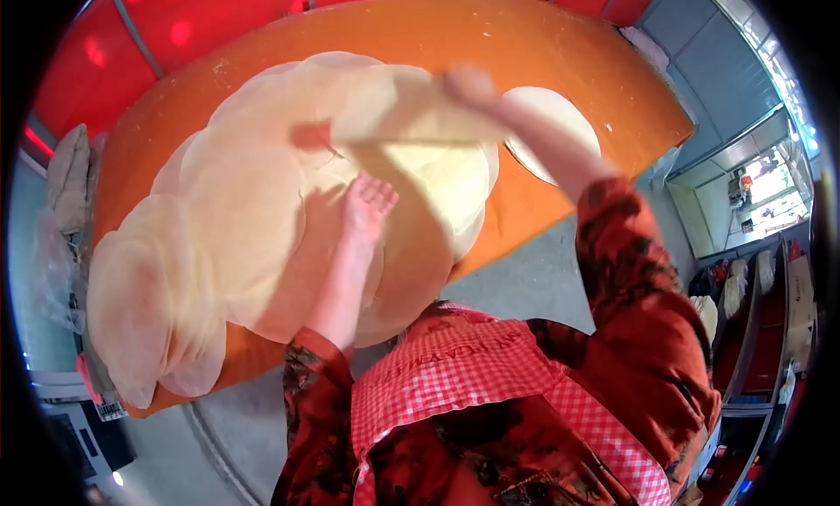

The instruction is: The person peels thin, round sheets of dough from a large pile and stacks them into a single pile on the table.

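Many thin, pale round sheets, like flatbreads (236, 217), lie overlapping in a wide spread. My left hand (371, 200) is over their middle, palm up, fingers apart, with nothing in it. My right hand (468, 87) is stretched out over the far right part of the spread, smeared by motion. Below and left of it runs a pale, blurred flat band (420, 125) with a straight lower edge; I cannot tell whether the hand grips it. A small reddish-brown patch (311, 136) shows at its left end. One separate round sheet (553, 130) lies on the right, partly behind my right forearm.
The sheets rest on a large orange-covered table (569, 46) with red panels (227, 20) behind it. Folded cloth (68, 178) and a clear plastic bag (57, 270) are at the left edge. Shelves (752, 348) with goods stand at right, near a window (757, 195).
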`<state>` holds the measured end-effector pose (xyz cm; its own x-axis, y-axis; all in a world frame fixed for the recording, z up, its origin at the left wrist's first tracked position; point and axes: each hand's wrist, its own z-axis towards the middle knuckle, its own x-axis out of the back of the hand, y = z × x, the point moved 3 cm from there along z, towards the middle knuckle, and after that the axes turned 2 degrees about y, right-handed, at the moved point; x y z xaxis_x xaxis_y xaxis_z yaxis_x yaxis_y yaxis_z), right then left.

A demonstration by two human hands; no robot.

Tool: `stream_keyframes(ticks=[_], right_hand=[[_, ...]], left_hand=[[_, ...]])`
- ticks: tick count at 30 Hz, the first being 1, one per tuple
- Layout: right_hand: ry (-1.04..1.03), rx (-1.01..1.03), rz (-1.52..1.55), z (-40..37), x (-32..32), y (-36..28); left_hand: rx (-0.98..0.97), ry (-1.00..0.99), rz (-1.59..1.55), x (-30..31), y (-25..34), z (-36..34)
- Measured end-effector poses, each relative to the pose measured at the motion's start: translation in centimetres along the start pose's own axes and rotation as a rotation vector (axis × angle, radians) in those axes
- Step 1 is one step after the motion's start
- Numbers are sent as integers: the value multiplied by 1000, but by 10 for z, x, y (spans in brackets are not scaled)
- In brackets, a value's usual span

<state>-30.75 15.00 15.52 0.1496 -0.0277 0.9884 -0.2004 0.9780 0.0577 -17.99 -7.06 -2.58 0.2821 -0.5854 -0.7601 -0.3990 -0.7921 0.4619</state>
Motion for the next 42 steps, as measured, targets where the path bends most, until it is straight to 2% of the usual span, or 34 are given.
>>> stream_keyframes(ticks=[1, 2, 4, 7, 9, 10, 11, 12, 13, 14, 15, 16, 18, 21, 23, 26, 29, 33, 34, 37, 41, 42], right_hand=[[105, -33, 34, 24, 51, 4], [374, 137, -102, 40, 87, 8], [472, 212, -189, 42, 143, -6], [560, 226, -87, 28, 112, -23], [553, 296, 77, 33, 30, -26], [573, 367, 47, 38, -24, -29], [486, 345, 32, 34, -70, -39], [496, 385, 129, 28, -113, -47], [329, 306, 50, 22, -150, -57], [231, 313, -37, 15, -198, -59], [338, 375, 167, -3, -206, -68], [359, 333, 195, -3, -208, -69], [376, 306, 194, -4, -209, -62], [427, 364, 206, -9, -161, -50], [376, 355, 116, -5, -169, -35], [412, 402, 236, -14, -184, -33], [381, 374, 197, -17, -194, -36], [393, 474, 244, -25, -182, -34], [313, 455, 255, -27, -179, -32], [361, 434, 254, -44, -166, -38], [403, 309, 351, -34, -188, -43], [396, 302, 393, -31, -189, -43]], left_hand=[[-58, 53, 19, 8, 5, 5], [-125, 97, 42, 11, 14, 13], [-189, 148, 29, 21, 26, 35], [-183, 107, 47, 32, 25, 69], [-198, 207, 58, 24, 26, 78], [-207, 214, 62, 28, 23, 87], [-214, 220, 72, 32, 22, 96], [-211, 236, 91, 29, 23, 101], [-204, 253, 114, 26, 23, 104], [-191, 272, 140, 24, 24, 106], [-187, 281, 167, 22, 27, 106], [-179, 287, 195, 20, 30, 106], [-151, 292, 224, 16, 33, 106], [-83, 292, 282, 15, 36, 110], [-31, 297, 349, 18, 33, 108], [-87, 322, 383, 15, 27, 109], [-99, 236, 328, 12, 22, 110], [-33, 84, 161, 11, 21, 110], [-14, 41, 96, 10, 21, 109], [2, -7, -58, -5, 20, 108], [-28, -47, -181, -30, 26, 95], [-23, -111, -227, -24, 22, 100]])
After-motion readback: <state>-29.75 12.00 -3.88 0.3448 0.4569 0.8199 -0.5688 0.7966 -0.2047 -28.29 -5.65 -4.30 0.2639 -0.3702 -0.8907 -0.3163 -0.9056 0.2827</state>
